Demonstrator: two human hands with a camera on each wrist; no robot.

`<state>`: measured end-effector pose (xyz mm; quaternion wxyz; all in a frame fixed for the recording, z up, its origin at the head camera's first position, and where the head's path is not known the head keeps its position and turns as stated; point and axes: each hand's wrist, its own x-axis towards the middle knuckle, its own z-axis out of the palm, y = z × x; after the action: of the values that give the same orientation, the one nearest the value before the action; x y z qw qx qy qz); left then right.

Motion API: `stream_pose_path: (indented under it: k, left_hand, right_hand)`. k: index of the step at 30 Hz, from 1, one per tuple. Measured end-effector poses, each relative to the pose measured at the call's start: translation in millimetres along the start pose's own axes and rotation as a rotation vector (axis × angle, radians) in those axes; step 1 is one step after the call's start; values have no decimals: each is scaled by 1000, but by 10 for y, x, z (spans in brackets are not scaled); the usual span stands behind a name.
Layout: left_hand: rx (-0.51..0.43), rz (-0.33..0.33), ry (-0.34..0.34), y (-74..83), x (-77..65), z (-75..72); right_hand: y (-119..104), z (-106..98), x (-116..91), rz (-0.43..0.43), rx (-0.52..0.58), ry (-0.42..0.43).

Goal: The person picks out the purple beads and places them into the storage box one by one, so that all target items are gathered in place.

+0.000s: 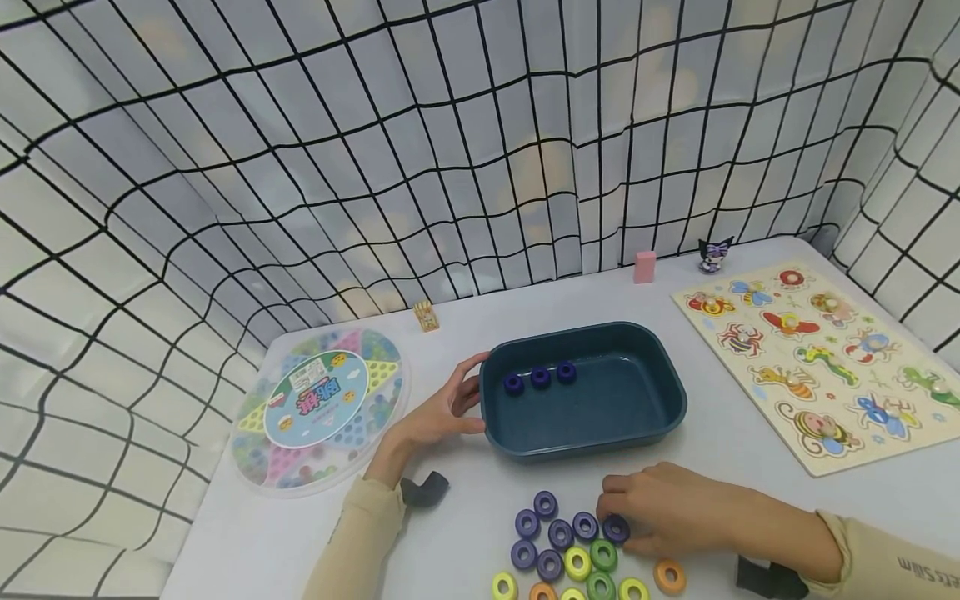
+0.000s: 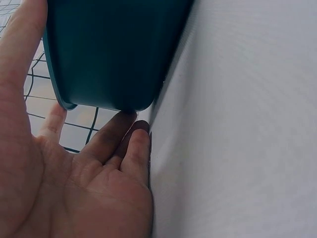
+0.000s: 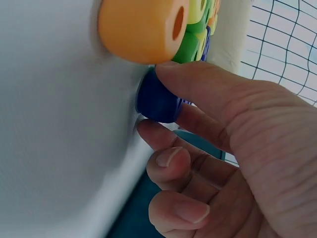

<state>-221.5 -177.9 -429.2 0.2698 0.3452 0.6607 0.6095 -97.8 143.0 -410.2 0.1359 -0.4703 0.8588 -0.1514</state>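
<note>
A dark teal tray (image 1: 585, 408) sits mid-table with three purple ring beads (image 1: 540, 377) inside, in a row near its far left side. My left hand (image 1: 442, 408) is at the tray's left end, its thumb and fingers spread along the wall; the left wrist view shows fingertips right at the tray (image 2: 114, 54). My right hand (image 1: 667, 508) pinches a purple ring bead (image 3: 158, 96) between thumb and fingers, low over the table in front of the tray. Beside it lie several more purple ring beads (image 1: 560, 534), with green (image 1: 603, 555), yellow (image 1: 577, 563) and orange (image 1: 670, 576) ones.
A round Chinese checkers box (image 1: 318, 408) lies at the left, a wooden insect puzzle board (image 1: 825, 358) at the right. Along the back edge stand a small yellow item (image 1: 425, 317), a pink block (image 1: 644, 267) and a small figurine (image 1: 714, 255). Grid-patterned cloth surrounds the table.
</note>
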Motion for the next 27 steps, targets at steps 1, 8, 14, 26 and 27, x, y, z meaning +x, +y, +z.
stream_pose_path:
  k: [1, 8, 14, 26, 27]
  left_hand:
    - [2, 3, 0, -7, 4, -2]
    - [0, -16, 10, -144, 14, -68]
    - [-10, -9, 7, -210, 7, -98]
    - [-8, -23, 9, -186, 3, -87]
    - [-9, -25, 10, -171, 1, -81]
  right_hand:
    - [-2, 6, -1, 4, -4, 3]
    - [-24, -4, -7, 72, -2, -33]
    - [-30, -56, -47, 86, -3, -21]
    - [-81, -262, -143, 78, 10, -16]
    - [-83, -285, -145, 85, 14, -21]
